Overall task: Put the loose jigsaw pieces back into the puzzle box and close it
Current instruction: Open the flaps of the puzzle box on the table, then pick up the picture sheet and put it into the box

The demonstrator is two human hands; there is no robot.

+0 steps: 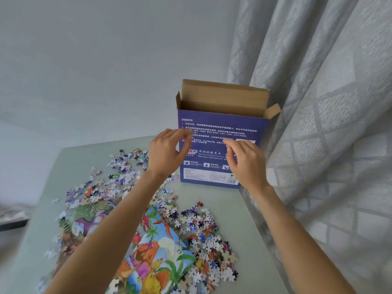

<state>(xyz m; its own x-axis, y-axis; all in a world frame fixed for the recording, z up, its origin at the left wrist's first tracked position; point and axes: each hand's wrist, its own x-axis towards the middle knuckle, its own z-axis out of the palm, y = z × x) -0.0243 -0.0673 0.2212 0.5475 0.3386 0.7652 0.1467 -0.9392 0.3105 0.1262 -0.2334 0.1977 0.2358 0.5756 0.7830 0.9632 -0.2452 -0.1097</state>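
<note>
Barely begun, by my reading: the box point(220, 145) stands upright at the tabletop's point(244, 219) far edge, flaps open, both hands — left point(167, 152), right point(244, 160) — raised before it, fingers loosely curled, holding nothing visible, while pieces point(197, 221) lie scattered.

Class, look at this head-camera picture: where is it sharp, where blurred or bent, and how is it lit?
Head view: soft, even light, with no hard shadows or glare; the puzzle box print is fairly sharp, though small lines are unreadable; both hands are slightly smeared; the loose jigsaw pieces blur toward the left edge; the wide lens bends the table edge and curtain.
</note>
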